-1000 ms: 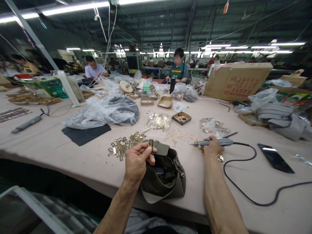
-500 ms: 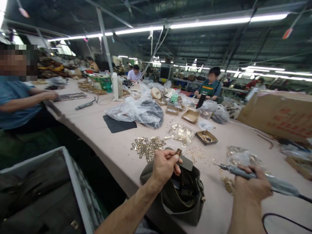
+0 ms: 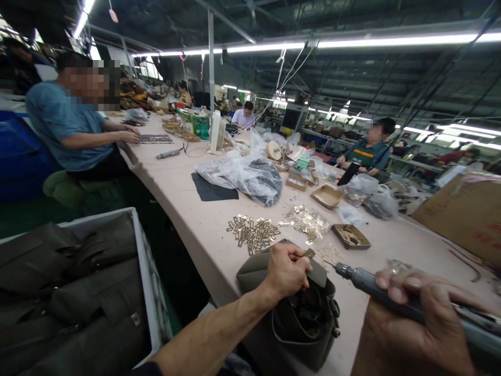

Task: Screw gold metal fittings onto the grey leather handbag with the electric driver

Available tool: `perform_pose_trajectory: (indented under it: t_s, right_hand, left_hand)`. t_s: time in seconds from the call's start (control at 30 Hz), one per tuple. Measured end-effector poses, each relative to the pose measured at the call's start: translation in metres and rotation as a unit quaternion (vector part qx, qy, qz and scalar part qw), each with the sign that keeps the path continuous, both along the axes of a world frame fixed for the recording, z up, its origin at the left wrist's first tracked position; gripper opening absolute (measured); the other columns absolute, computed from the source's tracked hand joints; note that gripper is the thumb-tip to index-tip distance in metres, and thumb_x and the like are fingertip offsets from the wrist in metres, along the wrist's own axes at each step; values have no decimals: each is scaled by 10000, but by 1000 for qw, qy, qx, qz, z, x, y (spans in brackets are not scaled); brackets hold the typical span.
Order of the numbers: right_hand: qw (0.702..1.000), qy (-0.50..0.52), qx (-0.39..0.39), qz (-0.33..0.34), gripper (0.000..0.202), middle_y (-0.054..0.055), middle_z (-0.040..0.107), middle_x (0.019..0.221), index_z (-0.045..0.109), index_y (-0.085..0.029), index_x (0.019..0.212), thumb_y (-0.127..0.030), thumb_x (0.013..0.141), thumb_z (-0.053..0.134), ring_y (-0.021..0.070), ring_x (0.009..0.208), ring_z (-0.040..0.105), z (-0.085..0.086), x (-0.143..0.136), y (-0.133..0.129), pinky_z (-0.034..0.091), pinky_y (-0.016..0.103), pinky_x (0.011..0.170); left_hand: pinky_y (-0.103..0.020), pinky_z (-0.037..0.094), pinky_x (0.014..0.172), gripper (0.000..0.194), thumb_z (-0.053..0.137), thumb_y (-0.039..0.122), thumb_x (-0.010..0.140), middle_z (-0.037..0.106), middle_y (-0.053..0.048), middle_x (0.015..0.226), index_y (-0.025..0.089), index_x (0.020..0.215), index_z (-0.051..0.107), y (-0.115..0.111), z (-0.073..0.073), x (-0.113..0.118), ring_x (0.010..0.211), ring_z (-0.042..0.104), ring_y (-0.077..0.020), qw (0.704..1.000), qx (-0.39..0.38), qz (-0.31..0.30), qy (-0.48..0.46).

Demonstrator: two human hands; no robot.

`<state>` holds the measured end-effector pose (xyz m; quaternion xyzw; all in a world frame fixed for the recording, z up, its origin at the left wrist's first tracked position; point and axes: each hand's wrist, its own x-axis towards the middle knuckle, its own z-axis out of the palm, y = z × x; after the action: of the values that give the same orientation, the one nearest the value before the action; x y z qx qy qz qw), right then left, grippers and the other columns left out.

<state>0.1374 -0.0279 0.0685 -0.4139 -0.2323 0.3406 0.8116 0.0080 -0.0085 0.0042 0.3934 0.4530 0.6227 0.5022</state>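
Note:
My left hand [image 3: 287, 270] is closed in a pinch on a small metal plate [image 3: 309, 253] at the flap [image 3: 318, 273] of a dark olive handbag [image 3: 303, 342]. The bag stands on the table's near edge, its mouth gaping. In my right hand [image 3: 417, 329] is a grey electric screwdriver [image 3: 358, 278], fingers wrapped round its body. Its thin bit points left toward the flap and appears just short of it. Behind the bag lies a heap of metal plates [image 3: 254, 232], with a clear bag of shiny metal parts [image 3: 307, 222] beside it.
At lower left a grey crate [image 3: 141, 245] holds several olive bags [image 3: 97, 292]. A cardboard tray [image 3: 352, 240], plastic-wrapped material [image 3: 250, 177] and a large carton [image 3: 465, 209] are on the table [image 3: 176, 198]. Co-workers sit at left [image 3: 74, 125] and across [image 3: 370, 149].
My right hand has brought the screwdriver closer to the bag flap and to the camera. My left hand still grips the plate, its fingers now lower over the flap. The view has swung left.

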Motion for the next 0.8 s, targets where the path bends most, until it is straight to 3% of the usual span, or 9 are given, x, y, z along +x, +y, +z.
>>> perform_pose_trajectory:
  t_s: [0.07, 0.13, 0.47, 0.67, 0.8]
  right_hand:
    - [990, -84, 112, -22, 210, 42, 429, 820, 570, -299, 777, -371, 737, 762, 174, 629, 506, 9, -18, -4, 660, 466, 547]
    - [974, -149, 168, -18, 192, 32, 431, 782, 560, -274, 748, -316, 765, 747, 160, 609, 491, 16, -29, -6, 667, 438, 578]
    - [961, -193, 197, -26, 174, 12, 481, 739, 577, -262, 797, -297, 797, 748, 163, 575, 510, 11, -49, -6, 667, 444, 565]
    - [915, -277, 293, 6, 195, -2, 595, 667, 586, -158, 788, -186, 788, 779, 166, 557, 590, 11, -40, 3, 557, 343, 528]
    - [892, -286, 348, 25, 161, -14, 632, 692, 600, -155, 819, -136, 819, 760, 154, 554, 592, 11, -39, 7, 540, 330, 544]
  left_hand:
    - [-195, 402, 314, 142, 632, 191, 761, 618, -23, 468, 152, 631, 672, -1, 1, -1, 315, 531, -123, 1000, 1, 4, 8]
    - [-200, 406, 320, 138, 626, 182, 754, 611, -20, 457, 157, 626, 672, -3, 0, -2, 321, 539, -131, 1000, 2, 5, 14]
    - [-216, 412, 327, 135, 628, 221, 763, 616, -13, 472, 171, 645, 671, -6, -5, -6, 335, 553, -148, 1000, 1, 0, 17]
    - [-209, 414, 345, 148, 625, 226, 779, 586, 7, 451, 167, 652, 676, -9, -1, -8, 346, 557, -145, 1000, 6, -1, 30]
    - [-205, 401, 351, 159, 640, 254, 785, 611, -3, 496, 168, 655, 672, -9, -2, -7, 362, 568, -143, 999, 12, 4, 31]
